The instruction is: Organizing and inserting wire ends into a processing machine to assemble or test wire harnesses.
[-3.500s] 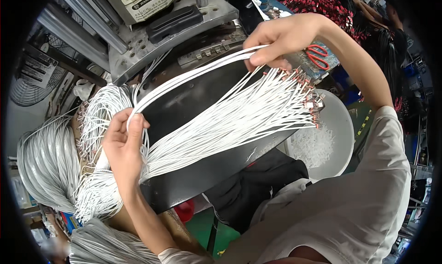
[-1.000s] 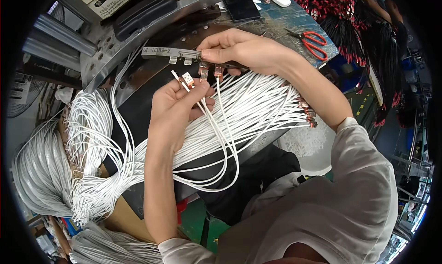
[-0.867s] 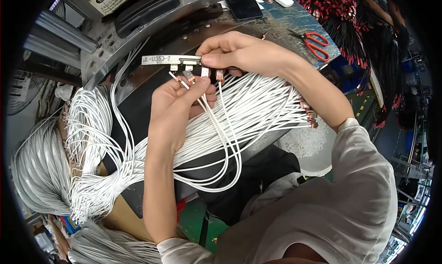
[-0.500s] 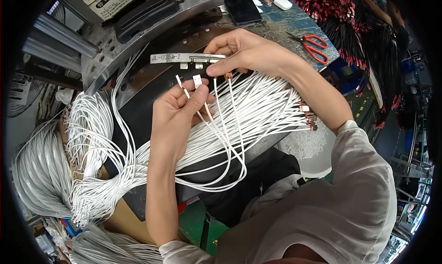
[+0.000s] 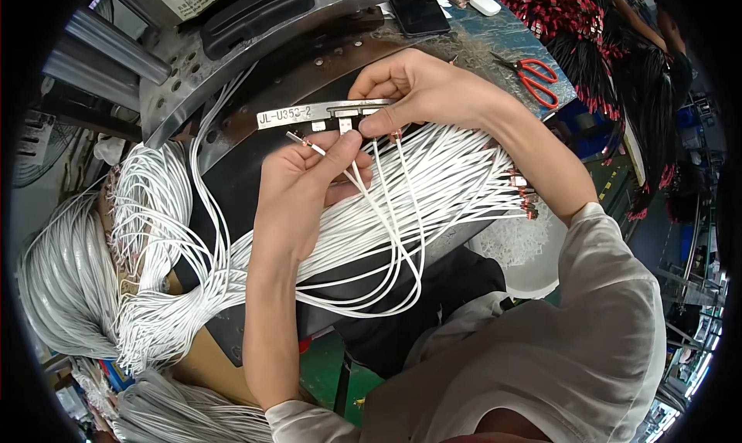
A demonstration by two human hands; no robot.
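Note:
My right hand (image 5: 425,91) pinches a narrow metal bar (image 5: 282,116) near its right end. Small metal connectors sit along the bar's lower edge, and two white cables with exposed copper-coloured ends hang from it near my right thumb. Between the thumb and fingers of my left hand (image 5: 290,196) is a white cable's USB plug (image 5: 345,124), its metal tip up against the bar's lower edge. A second cable's plug (image 5: 296,138) sticks out to the left between the same fingers. Beneath both hands lies a thick bundle of white cables (image 5: 456,184) on a black surface.
Red-handled scissors (image 5: 537,81) and a black phone (image 5: 417,9) lie on the blue bench at far right. A metal machine frame (image 5: 182,76) stands at far left. Grey cable coils (image 5: 62,273) hang at left. A bowl (image 5: 545,277) of clear plastic bits is at right.
My left hand has moved up and right, bringing the USB plug from just below the bar to its lower edge. The bar appears slightly lower and further right.

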